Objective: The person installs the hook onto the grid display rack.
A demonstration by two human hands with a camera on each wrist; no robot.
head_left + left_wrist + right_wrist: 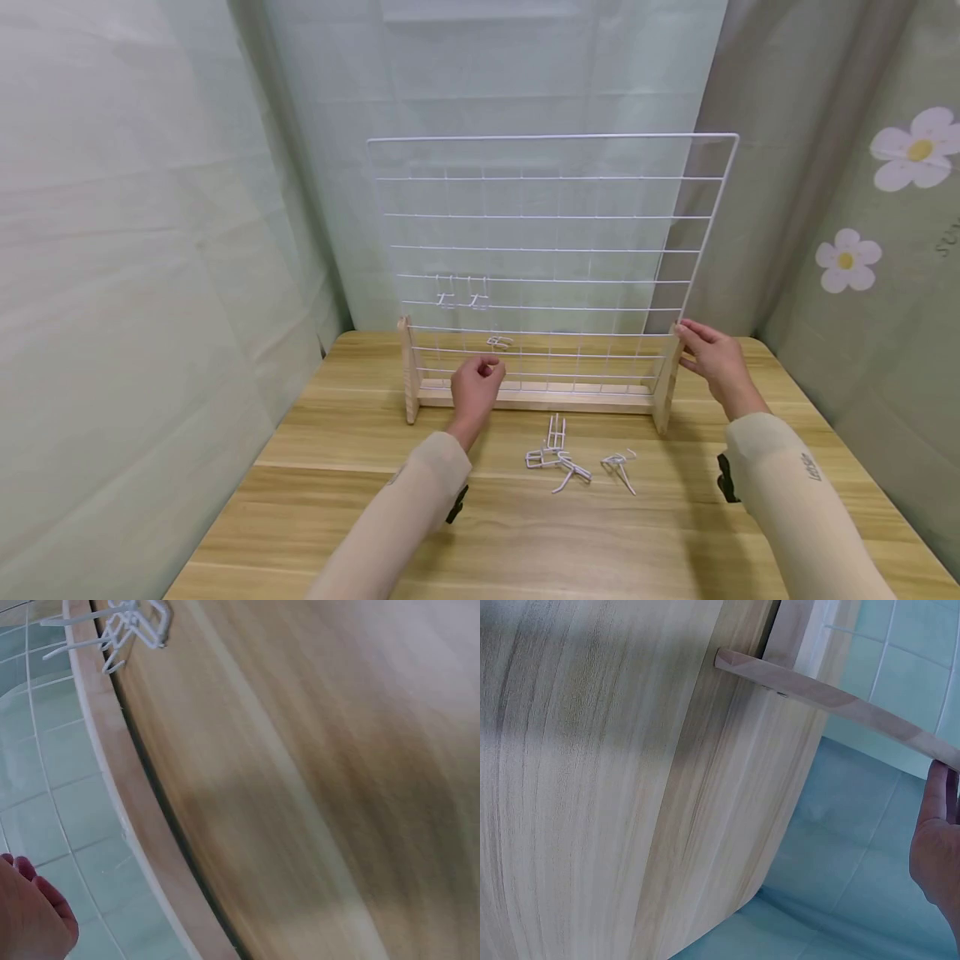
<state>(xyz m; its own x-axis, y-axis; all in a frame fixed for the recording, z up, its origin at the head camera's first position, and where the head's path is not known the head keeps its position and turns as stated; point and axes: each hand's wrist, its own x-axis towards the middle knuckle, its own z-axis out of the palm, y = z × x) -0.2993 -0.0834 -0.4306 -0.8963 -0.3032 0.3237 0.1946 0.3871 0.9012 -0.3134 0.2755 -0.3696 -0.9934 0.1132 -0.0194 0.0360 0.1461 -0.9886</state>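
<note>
Left hand (477,379) hung in front of the grid (555,136), low and left of its middle; fingers were curled in toward the thumb, couldn't tell if anything was pinched. Right hand (712,362) pinched the top of the right post (665,383), at that hand's 10 o'clock. Upright grid stood at left hand's 1 o'clock, right hand's 10. Lone hook (498,342) showed just past left fingertips, 1 o'clock; contact, and whether it hung on the wires or lay behind them, unclear. Two hung hooks (477,298) sat at left hand's 12, side by side. Hook pile (558,456) lay on the table (300,467) at left hand's 4 o'clock, near the base (540,402); single hook (617,461) also at 4 but farther, about 7:30 from right hand. Handling, judged by look: hooks probably light, stiff, smooth, a bit slippery, hard to break but prone to tangle; best pinched by the bent wire shaft, prongs left free. Grid looked light and springy, likely to rock if pushed; the wooden post seemed the firmer grip.
</note>
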